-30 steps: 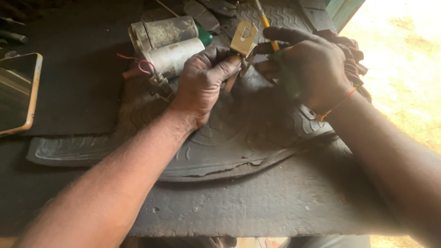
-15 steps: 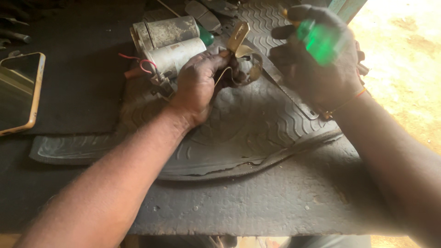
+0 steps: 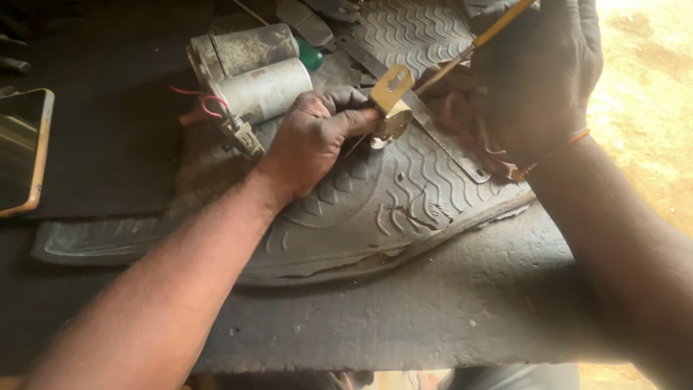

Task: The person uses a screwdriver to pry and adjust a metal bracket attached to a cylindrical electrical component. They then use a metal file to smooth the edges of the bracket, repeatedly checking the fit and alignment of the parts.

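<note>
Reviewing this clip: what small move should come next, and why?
Probably bring the yellow-handled tool in the right hand down to the brass bracket part. The left hand holds that part on the rubber mat, while the tool's tip sits apart from it.

A phone (image 3: 23, 150) with a dark, glossy rectangular screen framed in a yellowish-orange case lies flat at the far left edge of the dark worktop, partly cut off by the frame.
</note>
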